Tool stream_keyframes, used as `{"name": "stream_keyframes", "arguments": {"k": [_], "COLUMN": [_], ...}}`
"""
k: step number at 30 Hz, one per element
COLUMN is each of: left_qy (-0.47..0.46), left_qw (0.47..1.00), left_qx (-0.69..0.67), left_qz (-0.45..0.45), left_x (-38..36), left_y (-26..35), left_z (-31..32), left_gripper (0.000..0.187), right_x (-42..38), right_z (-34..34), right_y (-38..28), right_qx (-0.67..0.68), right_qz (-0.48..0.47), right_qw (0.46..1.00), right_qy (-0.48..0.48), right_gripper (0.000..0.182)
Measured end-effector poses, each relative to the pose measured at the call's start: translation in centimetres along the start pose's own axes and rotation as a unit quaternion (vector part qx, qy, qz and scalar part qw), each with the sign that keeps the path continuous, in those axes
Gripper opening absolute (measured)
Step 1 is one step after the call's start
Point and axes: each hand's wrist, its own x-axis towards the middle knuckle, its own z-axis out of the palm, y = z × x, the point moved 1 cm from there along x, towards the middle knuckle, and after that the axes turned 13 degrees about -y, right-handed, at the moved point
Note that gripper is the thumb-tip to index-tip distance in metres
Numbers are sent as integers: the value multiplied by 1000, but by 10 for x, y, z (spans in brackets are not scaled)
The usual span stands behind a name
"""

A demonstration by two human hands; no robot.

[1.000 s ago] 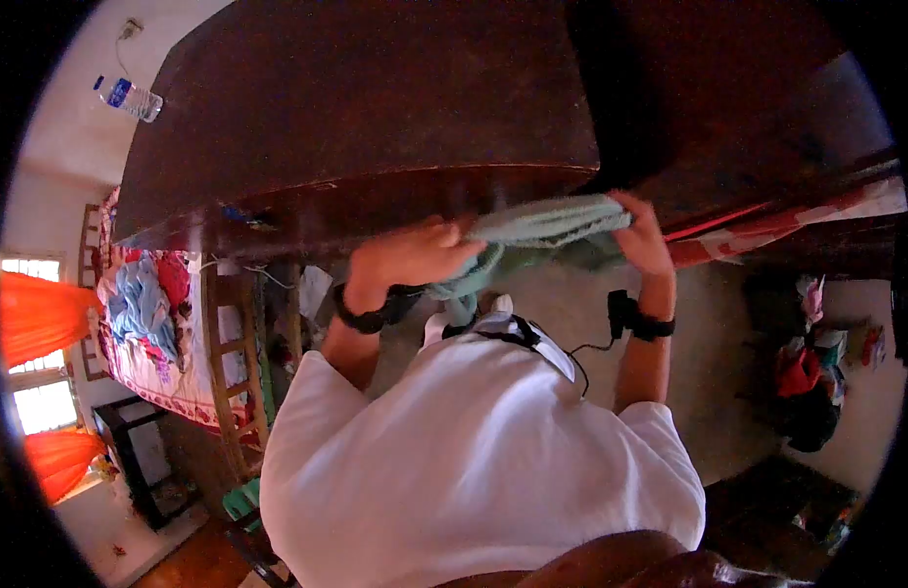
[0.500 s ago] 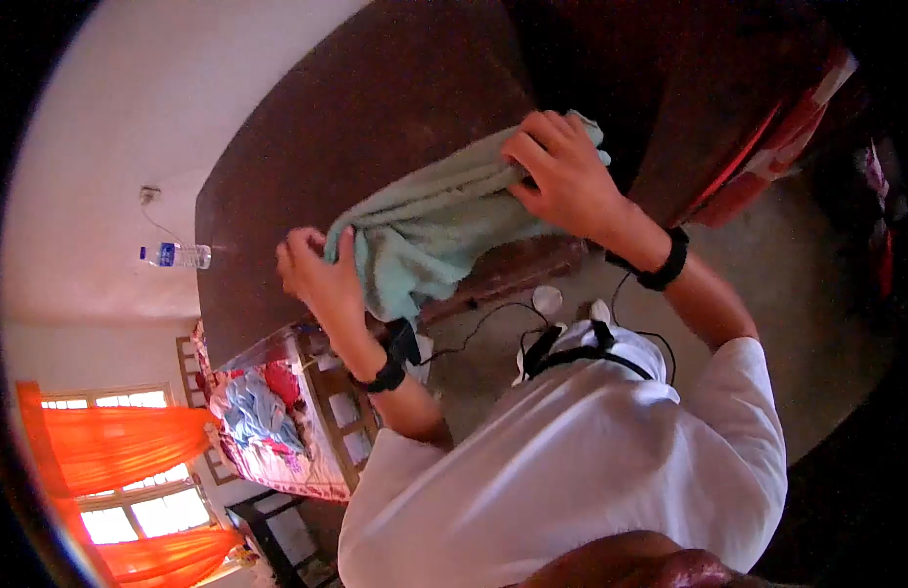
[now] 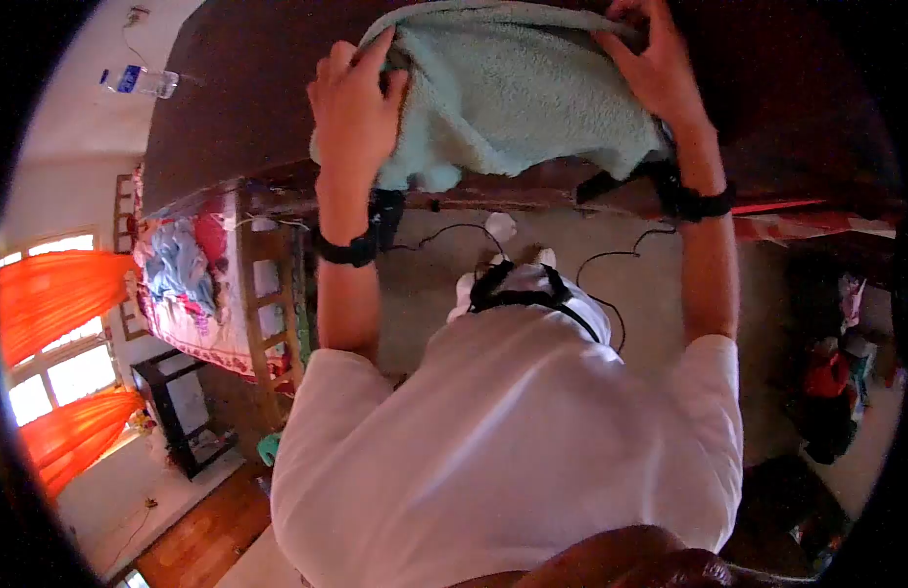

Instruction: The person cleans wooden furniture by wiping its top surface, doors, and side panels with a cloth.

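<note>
A light green towel lies spread on the dark table, its near edge hanging over the front. At the towel's left end, my left hand has thumb and fingers closed on its upper corner. My right hand is at the upper right part of the towel, with thumb and fingertips on the cloth's edge. The towel is rumpled along its upper edge between the hands. Each wrist wears a black band.
A water bottle stands at the far left. Below the table are cables and a round white object on the floor. A bed with clothes is at left, near orange curtains.
The view has turned, so the table edge now runs nearly level. The towel is stretched wider between my hands, and my hands are farther apart.
</note>
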Motion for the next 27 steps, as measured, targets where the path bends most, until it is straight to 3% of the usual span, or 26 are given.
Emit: {"name": "stream_keyframes", "arguments": {"k": [1,3,4,6,7,10,11,13,14,15,19,24,27], "left_qy": [2,34,-10,-9,-12,-45,-62,-72,-55,-36,-31,-11,-6], "left_qw": [1000,999,999,999,999,994,987,991,989,980,981,976,971], "left_qx": [9,26,0,14,28,93,136,80,5,-72,-82,-92,-101], "left_qz": [7,-1,-38,-29,-27,25,60,86,135,181,176,195,218], "left_x": [-2,-3,-7,-8,-13,-28,-30,-28,-25,-24,2,14,17], "left_y": [0,6,13,14,16,34,41,59,66,72,92,96,92], "left_z": [1,1,-6,-11,-12,-22,-24,-15,-6,-2,4,9,7], "left_gripper": [44,50,57,57,58,51,49,50,49,48,43,47,44], "right_x": [5,15,13,19,15,-11,-19,-37,-46,-54,-57,-28,-12], "right_z": [1,0,4,14,14,16,20,30,38,43,35,25,19], "right_y": [1,-1,-1,2,4,-6,-13,-24,-27,-30,-37,-2,7], "right_qx": [5,-337,-338,-214,-220,-224,-227,-201,-295,-299,-317,-188,-153], "right_qz": [-2,-44,-41,-136,-136,-9,-7,5,-26,-24,-16,-88,-63], "right_qw": [1000,938,937,966,964,974,974,979,955,954,948,976,984], "right_qy": [10,67,78,48,53,-6,-10,8,-2,-10,-37,-61,-71], "right_gripper": [60,63,63,42,42,39,39,43,45,45,42,46,53]}}
